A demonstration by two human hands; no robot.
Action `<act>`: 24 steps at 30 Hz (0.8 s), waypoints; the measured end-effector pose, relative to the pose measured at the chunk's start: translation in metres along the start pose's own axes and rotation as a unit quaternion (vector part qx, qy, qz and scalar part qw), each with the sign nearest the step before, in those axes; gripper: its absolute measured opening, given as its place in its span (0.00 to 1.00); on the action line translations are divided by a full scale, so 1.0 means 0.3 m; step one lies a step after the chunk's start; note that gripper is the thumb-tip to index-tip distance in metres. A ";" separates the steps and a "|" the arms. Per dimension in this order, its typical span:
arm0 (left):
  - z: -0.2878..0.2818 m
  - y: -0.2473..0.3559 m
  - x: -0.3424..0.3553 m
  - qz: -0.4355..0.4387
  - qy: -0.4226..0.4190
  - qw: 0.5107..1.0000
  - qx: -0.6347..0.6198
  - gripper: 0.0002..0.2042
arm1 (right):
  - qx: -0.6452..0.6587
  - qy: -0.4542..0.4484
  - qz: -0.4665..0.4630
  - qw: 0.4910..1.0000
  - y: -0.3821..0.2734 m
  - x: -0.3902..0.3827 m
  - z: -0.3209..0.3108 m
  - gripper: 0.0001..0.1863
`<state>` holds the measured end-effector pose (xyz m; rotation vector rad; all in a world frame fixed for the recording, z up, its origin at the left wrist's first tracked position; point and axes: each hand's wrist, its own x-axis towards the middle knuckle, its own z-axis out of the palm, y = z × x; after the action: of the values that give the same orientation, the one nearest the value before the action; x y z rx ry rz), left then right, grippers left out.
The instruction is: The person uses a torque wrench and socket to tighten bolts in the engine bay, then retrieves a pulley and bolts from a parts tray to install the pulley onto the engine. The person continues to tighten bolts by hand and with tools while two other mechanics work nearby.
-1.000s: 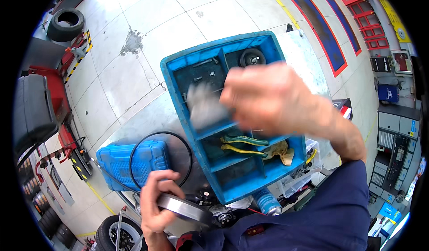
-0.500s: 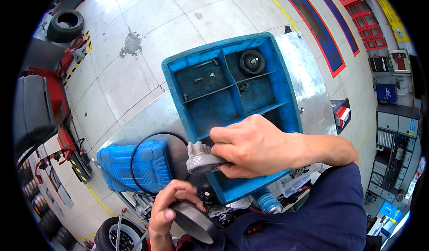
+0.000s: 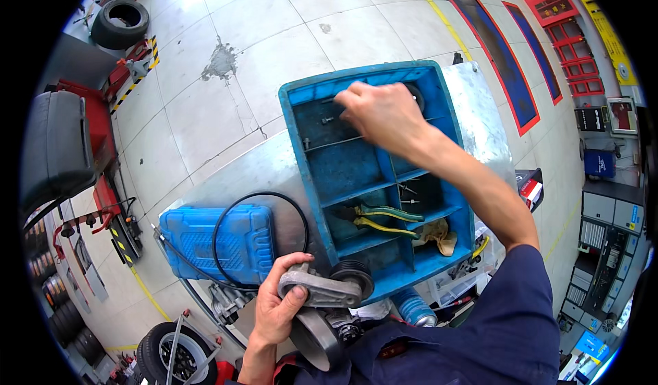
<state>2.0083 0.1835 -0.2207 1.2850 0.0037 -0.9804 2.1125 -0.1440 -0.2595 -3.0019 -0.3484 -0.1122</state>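
My left hand (image 3: 277, 306) grips a cast metal arm (image 3: 312, 285) with a black pulley (image 3: 348, 275) at its end, above a round steel part (image 3: 317, 344). My right hand (image 3: 384, 111) reaches into the upper part of a blue divided tray (image 3: 296, 141), fingertips pinched among small hardware; what they hold is hidden. Small bolts (image 3: 326, 120) lie there, and a dark wheel (image 3: 415, 98) is partly behind my hand. Pliers (image 3: 387, 215) and a crumpled rag (image 3: 442, 244) lie in lower compartments.
A metal table (image 3: 483, 111) carries a blue case (image 3: 205, 241), a black hose (image 3: 248, 194) and the tray. A spray can (image 3: 411, 306) and clear bin (image 3: 466, 282) are near me. Tyres (image 3: 120, 21) and red equipment stand left; cabinets (image 3: 610, 241) line the right.
My right hand has moved from the tray's lower left up into its top compartments. The metal arm it held is now in my left hand, with a black pulley showing at its end.
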 end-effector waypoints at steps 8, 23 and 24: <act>0.009 -0.041 -0.048 0.008 0.037 0.999 0.022 0.28 | -0.201 -0.117 -0.070 0.970 0.052 0.102 0.212 0.03; -0.043 -0.085 -0.123 0.083 0.107 0.985 0.109 0.23 | 0.269 -0.203 -0.070 0.939 -0.071 0.186 0.323 0.15; -0.051 -0.098 -0.093 0.105 0.085 0.985 0.109 0.21 | 0.269 -0.210 -0.040 0.939 -0.024 0.177 0.380 0.11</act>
<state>1.9809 0.2140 -0.2351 1.5346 -0.1083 -0.7014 2.1691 -0.1110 -0.3671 -2.4424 -0.4514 0.5362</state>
